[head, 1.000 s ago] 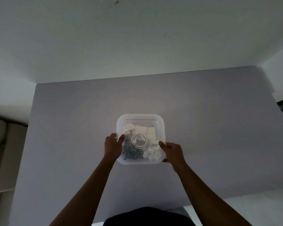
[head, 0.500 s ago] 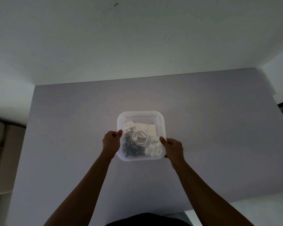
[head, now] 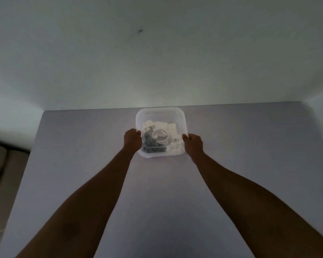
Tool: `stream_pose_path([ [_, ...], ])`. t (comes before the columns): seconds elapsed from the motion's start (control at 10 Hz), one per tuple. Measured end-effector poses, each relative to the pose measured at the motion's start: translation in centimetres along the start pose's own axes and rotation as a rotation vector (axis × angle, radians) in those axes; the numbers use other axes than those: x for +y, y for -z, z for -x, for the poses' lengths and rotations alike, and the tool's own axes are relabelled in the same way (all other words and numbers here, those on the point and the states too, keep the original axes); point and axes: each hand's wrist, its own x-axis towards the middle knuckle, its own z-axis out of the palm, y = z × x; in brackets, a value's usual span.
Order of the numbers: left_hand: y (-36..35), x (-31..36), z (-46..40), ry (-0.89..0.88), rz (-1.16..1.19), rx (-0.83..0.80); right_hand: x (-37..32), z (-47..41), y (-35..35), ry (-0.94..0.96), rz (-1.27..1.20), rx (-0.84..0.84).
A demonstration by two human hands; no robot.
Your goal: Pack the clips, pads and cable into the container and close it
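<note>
Both hands, left [head: 132, 139] and right [head: 192, 144], pinch opposite side rims of the translucent container [head: 160, 116] at the counter's [head: 250, 146] far edge; light, thin-walled and probably flexible, it seems best gripped near its corners.

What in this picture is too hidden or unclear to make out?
Head view only:
- Lid: the container is translucent, so whether it is on cannot be told.
- Clips and pads: too small and dim to count.
- Left hand and right hand: fingertips hidden by the container's sides.
</note>
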Motion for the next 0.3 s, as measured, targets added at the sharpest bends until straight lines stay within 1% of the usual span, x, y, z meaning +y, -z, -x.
stream_pose_path([
  [0.2,0.7,0.5,0.3,0.007,-0.056,-0.069,-0.7,-0.4,0.0,0.016,0.074,-0.044],
  [0.3,2.0,1.5,1.9,-0.047,-0.115,-0.056,-2.2,0.6,0.8,0.066,0.14,-0.025],
])
